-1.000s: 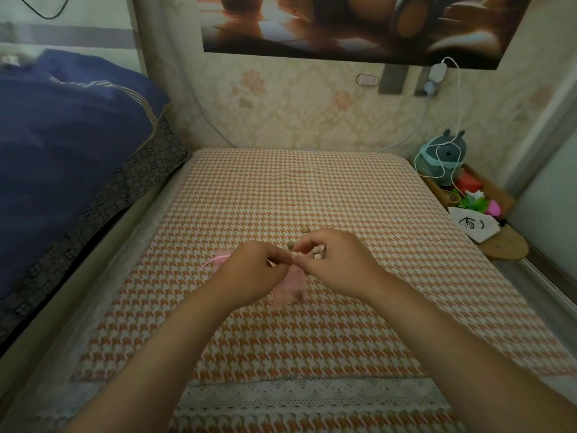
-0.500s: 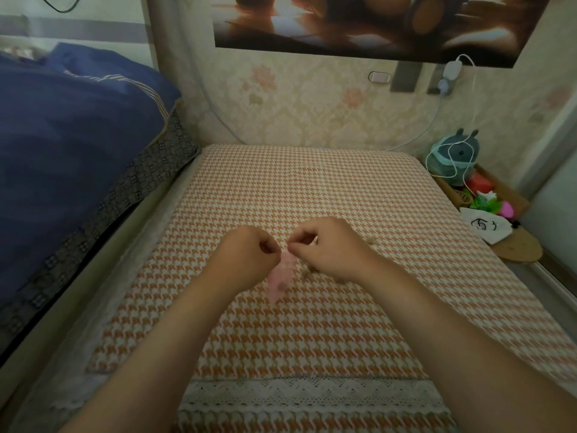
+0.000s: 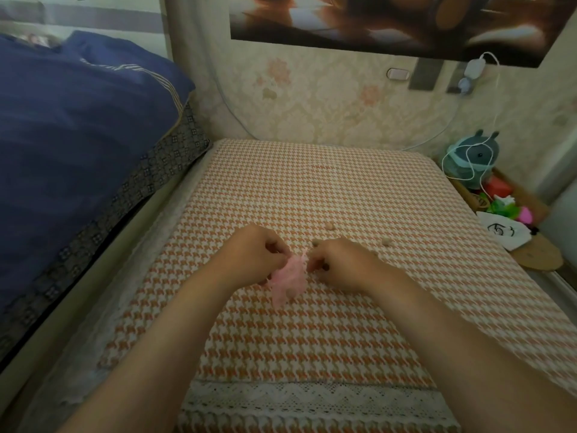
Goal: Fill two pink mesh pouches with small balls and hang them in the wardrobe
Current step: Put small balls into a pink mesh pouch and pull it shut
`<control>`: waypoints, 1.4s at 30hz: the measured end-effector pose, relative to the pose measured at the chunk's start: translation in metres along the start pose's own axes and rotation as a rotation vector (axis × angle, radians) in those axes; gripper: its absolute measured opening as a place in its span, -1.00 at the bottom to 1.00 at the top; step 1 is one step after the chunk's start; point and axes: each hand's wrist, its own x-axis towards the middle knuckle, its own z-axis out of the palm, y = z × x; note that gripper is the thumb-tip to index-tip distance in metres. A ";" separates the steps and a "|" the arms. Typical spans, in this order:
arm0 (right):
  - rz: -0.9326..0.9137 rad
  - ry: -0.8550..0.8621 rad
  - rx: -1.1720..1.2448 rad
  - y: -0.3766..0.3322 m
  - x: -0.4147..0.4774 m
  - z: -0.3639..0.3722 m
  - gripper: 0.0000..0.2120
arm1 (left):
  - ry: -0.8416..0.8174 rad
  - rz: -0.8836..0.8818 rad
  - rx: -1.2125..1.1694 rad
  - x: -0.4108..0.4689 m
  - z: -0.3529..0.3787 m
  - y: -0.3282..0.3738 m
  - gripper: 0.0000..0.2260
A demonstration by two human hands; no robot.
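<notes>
Pink mesh pouch [image 3: 288, 278] pinched between left hand [image 3: 253, 254] and right hand [image 3: 342, 264] (over the cloth [image 3: 312, 189]).

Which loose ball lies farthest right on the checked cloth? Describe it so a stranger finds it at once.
Start at the orange-and-white checked cloth covering the table. Go right of the right hand, toward the cluttered wooden shelf. The small tan ball there lies alone on the cloth, the nearest ball to that shelf.
</notes>
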 end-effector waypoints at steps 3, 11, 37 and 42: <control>0.059 0.197 0.281 -0.003 -0.004 -0.013 -0.77 | 0.003 0.010 -0.006 0.001 -0.001 -0.001 -0.90; -0.134 0.321 0.594 -0.042 -0.031 -0.040 -0.85 | -0.045 0.033 -0.031 0.001 0.002 0.005 -0.90; -0.053 -0.048 0.385 -0.006 -0.054 -0.044 -0.95 | -0.243 0.208 0.002 0.002 0.022 0.011 -0.94; 0.017 -0.167 0.480 0.011 -0.054 -0.032 -0.94 | -0.291 0.181 0.112 0.010 0.046 0.012 -0.91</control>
